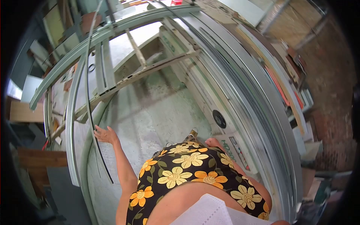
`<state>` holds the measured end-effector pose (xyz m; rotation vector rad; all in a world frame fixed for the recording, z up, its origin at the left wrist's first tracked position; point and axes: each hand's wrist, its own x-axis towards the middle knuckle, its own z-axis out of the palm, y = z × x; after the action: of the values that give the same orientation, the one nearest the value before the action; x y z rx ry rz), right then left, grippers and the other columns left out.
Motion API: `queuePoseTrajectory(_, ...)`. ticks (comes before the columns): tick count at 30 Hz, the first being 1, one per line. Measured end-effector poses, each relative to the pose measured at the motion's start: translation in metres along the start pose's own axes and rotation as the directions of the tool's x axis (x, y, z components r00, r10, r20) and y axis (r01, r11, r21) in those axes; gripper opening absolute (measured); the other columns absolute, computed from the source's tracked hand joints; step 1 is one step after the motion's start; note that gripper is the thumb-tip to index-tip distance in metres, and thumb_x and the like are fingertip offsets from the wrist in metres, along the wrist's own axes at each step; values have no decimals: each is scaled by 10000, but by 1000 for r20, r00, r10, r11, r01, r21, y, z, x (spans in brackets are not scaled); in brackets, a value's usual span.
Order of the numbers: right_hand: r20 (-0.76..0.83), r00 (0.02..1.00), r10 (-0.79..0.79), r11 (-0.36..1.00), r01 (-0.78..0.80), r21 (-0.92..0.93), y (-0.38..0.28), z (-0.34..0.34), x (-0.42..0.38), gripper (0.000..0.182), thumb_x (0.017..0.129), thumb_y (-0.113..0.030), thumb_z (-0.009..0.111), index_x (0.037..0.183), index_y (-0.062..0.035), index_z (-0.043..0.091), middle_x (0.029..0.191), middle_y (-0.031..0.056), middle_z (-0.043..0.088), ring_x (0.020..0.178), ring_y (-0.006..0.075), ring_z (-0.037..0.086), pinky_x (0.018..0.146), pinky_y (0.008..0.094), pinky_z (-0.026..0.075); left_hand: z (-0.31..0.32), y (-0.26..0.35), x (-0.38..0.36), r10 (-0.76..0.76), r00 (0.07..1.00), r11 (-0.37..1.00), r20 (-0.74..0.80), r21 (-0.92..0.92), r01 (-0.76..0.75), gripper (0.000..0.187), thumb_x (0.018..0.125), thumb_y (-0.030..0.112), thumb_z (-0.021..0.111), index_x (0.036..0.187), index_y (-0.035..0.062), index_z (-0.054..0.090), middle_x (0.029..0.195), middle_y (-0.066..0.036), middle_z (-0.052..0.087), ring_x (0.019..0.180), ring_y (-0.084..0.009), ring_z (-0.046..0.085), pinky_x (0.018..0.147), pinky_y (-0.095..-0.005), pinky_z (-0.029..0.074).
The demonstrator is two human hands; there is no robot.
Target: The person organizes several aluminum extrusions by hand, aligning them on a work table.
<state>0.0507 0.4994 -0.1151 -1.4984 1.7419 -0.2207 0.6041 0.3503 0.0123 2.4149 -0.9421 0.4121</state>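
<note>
My left hand (pixel 106 135) is stretched out to the left with its fingers spread, right at a long thin black strip (pixel 90 105). The strip hangs down past the fingertips and its lower end is loose. Behind it stands a pale green metal rail (pixel 74 123), and a thick grey-green hose (pixel 90 180) curves along the floor. Low on the right, my right hand (pixel 213 142) is curled in beside the machine's side panel (pixel 204 101), partly covered by the flowered top (pixel 187 160). Nothing shows in its fingers.
A machine frame (pixel 150 69) with crossbars spans ahead over the grey floor (pixel 150 112). Long silvery rails (pixel 240 82) run down the right side, with a round black knob (pixel 219 119) on the panel. Boards (pixel 41 159) and offcuts lie at the left.
</note>
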Motion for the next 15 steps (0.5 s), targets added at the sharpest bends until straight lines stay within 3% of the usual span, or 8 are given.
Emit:
queuePoseTrajectory(2, -67, 998, 0, 999, 2, 35, -9, -2, -10, 298, 793, -313, 560, 739, -25, 614, 608, 102, 589, 575, 218, 580, 584, 347, 445, -3, 15, -9, 45, 999, 998, -6, -36, -45, 711, 757, 188, 666, 1353, 130, 284, 1343, -200, 308, 1256, -368, 277, 1000, -534, 233)
queuePoseTrajectory(5, -97, 988, 117, 982, -101, 161, -25, -14, -30, 343, 762, -343, 524, 812, -19, 627, 795, 177, 620, 787, 350, 591, 691, 400, 457, 1, 28, -27, 154, 988, 979, 16, -138, -150, 689, 755, 177, 663, 1342, 119, 306, 1341, -207, 314, 1250, -373, 283, 1010, -504, 243)
queuePoseTrajectory(8, -277, 944, 182, 946, -91, 312, -25, -18, -44, 324, 756, -324, 541, 834, -22, 630, 826, 177, 623, 794, 338, 600, 694, 387, 461, -7, 50, -53, 204, 974, 958, 96, -224, -179, 667, 750, 155, 657, 1329, 103, 331, 1327, -212, 337, 1242, -373, 295, 1013, -471, 255)
queuePoseTrajectory(11, -393, 893, 219, 949, -102, 299, -23, -40, -55, 291, 764, -278, 569, 879, -17, 626, 843, 171, 635, 822, 311, 617, 705, 374, 469, -1, 60, -81, 280, 951, 929, 133, -289, -233, 645, 743, 127, 648, 1314, 76, 352, 1307, -214, 360, 1227, -368, 315, 1007, -455, 267)
queuePoseTrajectory(15, -587, 768, 256, 912, 11, 411, -16, -96, -79, 283, 787, -231, 584, 955, -5, 612, 875, 165, 647, 836, 290, 630, 729, 358, 478, 14, 76, -128, 417, 885, 866, 207, -386, -318, 613, 742, 107, 637, 1292, 39, 375, 1280, -214, 388, 1199, -356, 349, 996, -433, 287)
